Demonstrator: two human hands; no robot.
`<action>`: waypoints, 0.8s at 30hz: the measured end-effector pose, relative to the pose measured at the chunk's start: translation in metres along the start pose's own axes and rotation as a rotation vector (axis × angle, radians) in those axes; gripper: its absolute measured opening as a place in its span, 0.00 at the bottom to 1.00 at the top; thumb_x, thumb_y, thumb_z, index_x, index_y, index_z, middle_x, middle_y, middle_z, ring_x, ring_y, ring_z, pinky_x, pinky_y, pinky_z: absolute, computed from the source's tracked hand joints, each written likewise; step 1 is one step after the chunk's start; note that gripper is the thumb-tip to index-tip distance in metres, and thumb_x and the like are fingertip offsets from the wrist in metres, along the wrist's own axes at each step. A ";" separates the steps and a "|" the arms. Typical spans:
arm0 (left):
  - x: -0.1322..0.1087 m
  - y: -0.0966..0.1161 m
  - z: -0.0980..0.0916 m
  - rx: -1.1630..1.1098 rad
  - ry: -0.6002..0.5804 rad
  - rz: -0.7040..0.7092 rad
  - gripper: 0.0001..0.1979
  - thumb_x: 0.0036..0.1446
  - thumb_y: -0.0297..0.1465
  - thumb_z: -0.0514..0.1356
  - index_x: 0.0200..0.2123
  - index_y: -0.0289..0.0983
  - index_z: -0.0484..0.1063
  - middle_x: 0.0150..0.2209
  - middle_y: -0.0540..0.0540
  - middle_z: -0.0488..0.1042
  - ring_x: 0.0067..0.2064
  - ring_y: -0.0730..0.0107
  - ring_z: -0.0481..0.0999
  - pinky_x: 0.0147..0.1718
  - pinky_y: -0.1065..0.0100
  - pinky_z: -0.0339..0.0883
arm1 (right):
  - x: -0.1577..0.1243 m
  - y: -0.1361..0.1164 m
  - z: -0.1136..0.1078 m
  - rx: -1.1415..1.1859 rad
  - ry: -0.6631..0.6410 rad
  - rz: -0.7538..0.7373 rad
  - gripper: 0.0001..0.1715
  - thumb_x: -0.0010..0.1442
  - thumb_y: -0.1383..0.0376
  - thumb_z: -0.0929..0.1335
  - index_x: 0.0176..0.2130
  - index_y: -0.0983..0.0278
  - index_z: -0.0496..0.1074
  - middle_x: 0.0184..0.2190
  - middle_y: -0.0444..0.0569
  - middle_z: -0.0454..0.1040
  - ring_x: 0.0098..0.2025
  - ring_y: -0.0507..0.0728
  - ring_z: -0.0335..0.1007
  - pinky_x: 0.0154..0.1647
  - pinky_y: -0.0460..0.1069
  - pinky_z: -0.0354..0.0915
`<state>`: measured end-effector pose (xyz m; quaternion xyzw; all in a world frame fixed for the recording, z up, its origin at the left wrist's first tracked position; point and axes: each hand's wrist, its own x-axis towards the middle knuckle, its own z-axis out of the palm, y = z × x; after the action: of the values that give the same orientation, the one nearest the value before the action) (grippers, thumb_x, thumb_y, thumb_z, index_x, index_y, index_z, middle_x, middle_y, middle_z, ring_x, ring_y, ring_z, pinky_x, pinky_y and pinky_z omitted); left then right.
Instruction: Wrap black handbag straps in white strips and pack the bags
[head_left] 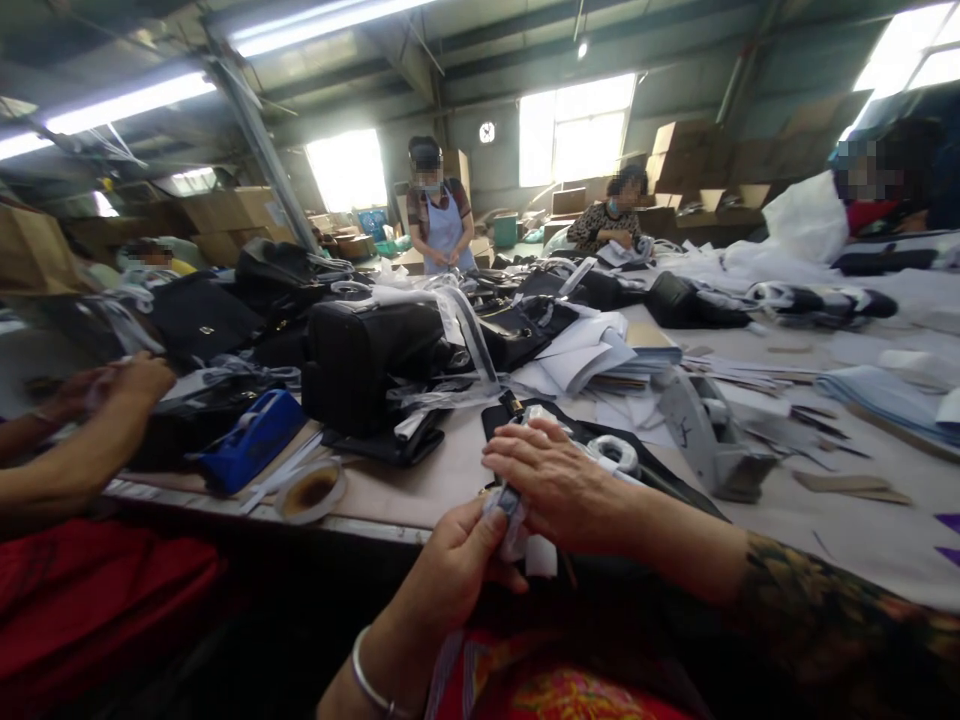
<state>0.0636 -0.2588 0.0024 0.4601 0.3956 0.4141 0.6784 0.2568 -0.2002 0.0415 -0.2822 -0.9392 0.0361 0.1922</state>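
Observation:
My left hand [454, 560], with a silver bangle at the wrist, is closed around a strap end [510, 500] wrapped in thin whitish plastic. A dark piece of the strap shows by the thumb. Over the top of it lies my right hand [559, 480], its fingers stretched out and touching the wrapping; its thumb is hidden. Beneath and behind my hands is a black bag [675, 465] at the table's edge, with a white-wrapped coiled strap [615, 453] on it. A gold-coloured fitting [513, 404] stands just beyond my right fingers.
A blue tape dispenser [251, 440] and a tape roll [311, 490] lie left, a grey dispenser [716, 435] right. Black bags [360, 360] and paper sheets [581, 350] cover the table's middle. A co-worker's hands [131, 390] are at left; other people work across the table.

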 end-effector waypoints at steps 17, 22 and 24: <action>0.013 0.005 0.004 -0.394 0.116 0.237 0.18 0.58 0.42 0.68 0.43 0.33 0.78 0.34 0.45 0.76 0.31 0.72 0.73 0.29 0.71 0.72 | 0.014 -0.017 0.005 0.208 0.131 0.259 0.16 0.65 0.63 0.67 0.51 0.65 0.74 0.55 0.56 0.75 0.66 0.67 0.57 0.66 0.65 0.51; 0.018 -0.007 0.005 -0.409 0.108 0.272 0.18 0.63 0.39 0.63 0.53 0.39 0.74 0.50 0.41 0.75 0.47 0.61 0.76 0.45 0.63 0.72 | 0.015 -0.022 0.023 0.202 0.230 0.320 0.17 0.63 0.66 0.65 0.50 0.64 0.74 0.60 0.55 0.71 0.67 0.68 0.55 0.66 0.67 0.52; 0.020 -0.011 0.007 -0.418 0.089 0.287 0.21 0.64 0.39 0.62 0.59 0.42 0.70 0.55 0.39 0.73 0.53 0.57 0.74 0.50 0.60 0.70 | 0.016 -0.021 0.029 0.182 0.268 0.316 0.16 0.64 0.66 0.63 0.49 0.65 0.74 0.60 0.56 0.71 0.68 0.69 0.55 0.65 0.67 0.53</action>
<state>0.0793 -0.2451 -0.0094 0.3428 0.2613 0.5988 0.6751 0.2227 -0.2079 0.0236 -0.4098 -0.8421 0.1125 0.3320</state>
